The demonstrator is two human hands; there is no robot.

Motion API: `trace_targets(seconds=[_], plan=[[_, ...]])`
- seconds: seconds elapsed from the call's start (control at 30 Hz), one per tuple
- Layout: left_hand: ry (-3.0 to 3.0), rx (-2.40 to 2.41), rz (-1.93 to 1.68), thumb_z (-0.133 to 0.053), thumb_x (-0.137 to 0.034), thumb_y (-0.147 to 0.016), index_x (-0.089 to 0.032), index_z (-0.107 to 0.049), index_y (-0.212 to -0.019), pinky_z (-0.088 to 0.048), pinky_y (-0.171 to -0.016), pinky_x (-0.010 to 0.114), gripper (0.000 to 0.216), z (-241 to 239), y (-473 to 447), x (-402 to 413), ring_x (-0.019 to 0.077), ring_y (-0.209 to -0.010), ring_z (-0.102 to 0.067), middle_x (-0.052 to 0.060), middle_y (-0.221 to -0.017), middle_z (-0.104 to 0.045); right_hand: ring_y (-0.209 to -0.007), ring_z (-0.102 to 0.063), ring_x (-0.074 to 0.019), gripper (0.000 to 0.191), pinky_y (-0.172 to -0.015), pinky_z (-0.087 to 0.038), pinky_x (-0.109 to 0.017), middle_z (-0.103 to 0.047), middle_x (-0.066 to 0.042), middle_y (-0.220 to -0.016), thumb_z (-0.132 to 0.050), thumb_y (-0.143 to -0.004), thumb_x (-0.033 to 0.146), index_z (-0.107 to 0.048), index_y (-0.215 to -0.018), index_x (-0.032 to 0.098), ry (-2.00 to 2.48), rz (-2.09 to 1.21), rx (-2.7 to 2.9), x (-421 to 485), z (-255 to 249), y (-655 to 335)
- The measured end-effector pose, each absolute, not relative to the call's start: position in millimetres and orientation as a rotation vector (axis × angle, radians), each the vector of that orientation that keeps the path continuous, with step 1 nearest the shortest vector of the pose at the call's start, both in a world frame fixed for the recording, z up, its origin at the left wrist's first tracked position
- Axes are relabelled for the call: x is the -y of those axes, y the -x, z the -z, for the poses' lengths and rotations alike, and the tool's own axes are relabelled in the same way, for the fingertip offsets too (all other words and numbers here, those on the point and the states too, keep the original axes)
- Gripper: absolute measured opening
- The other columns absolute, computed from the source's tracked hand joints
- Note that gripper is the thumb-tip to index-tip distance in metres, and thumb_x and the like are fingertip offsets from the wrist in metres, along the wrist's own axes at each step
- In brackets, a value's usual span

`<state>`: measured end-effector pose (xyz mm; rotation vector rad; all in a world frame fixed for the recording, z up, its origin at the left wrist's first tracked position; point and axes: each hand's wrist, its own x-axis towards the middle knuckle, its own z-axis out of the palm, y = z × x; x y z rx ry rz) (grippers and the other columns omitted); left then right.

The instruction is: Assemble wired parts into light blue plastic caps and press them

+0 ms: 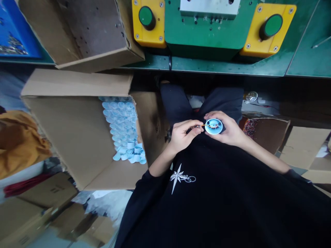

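Observation:
Above my lap, my right hand (224,127) is wrapped round a light blue round plastic housing (214,130) with a spoked, fan-like centre. An orange wire (204,124) runs out of the housing to the left. My left hand (184,135) pinches the wire's far end, where a small dark piece (198,126) shows between thumb and forefinger; its kind is too small to make out. To the left, similar light blue plastic parts (129,151) lie in a large open cardboard box (95,137), stacked in rows with several loose ones nearest me.
Ahead stands a green bench (274,67) with a green machine and two yellow button boxes (148,36). Another cardboard box (103,60) rests on its left, by a blue tray (33,44) of small metal parts. At right is a box with scraps (269,134).

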<state>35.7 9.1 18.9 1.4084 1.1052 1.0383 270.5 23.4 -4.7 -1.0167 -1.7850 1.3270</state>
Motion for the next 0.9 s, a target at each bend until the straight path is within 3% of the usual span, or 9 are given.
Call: trace_targets(seconds=[0.4,0.73,0.9], plan=[[-1.78,-1.178,-0.967,-0.071,-0.032,-0.105,-0.018,-0.078,-0.103,-0.058,-0.068,0.024,0.016,-16,-31,-14,0.0118,-0.07,-0.072,0.002,-0.083,-0.078,-0.122,-0.073,-0.0293,0.048,-0.106,-0.062,-0.051,-0.075,-0.008,-0.13,-0.084,-0.092,0.037,-0.06,-0.133,0.03,1.055,-1.349,1.803,-21,3,-271],[-1.986,-1.243,-0.942,-0.08,-0.034,-0.098,-0.019,-0.068,-0.077,-0.048,-0.057,0.024,0.029,-26,-37,-5,0.0099,-0.055,-0.058,-0.004,-0.062,-0.066,-0.12,-0.073,-0.0293,0.05,-0.102,-0.064,-0.05,-0.075,-0.008,-0.128,-0.081,-0.095,0.035,-0.056,-0.139,0.03,0.969,-1.201,1.889,-21,5,-269],[-2.023,-1.351,-0.9,-0.079,-0.036,-0.098,-0.02,-0.067,-0.076,-0.045,-0.057,0.027,0.029,-29,-44,0,0.0116,-0.056,-0.058,-0.004,-0.063,-0.066,-0.121,-0.073,-0.0304,0.048,-0.104,-0.063,-0.053,-0.075,-0.009,-0.129,-0.078,-0.097,0.038,-0.057,-0.139,0.03,0.982,-1.186,1.957,-22,4,-268]])
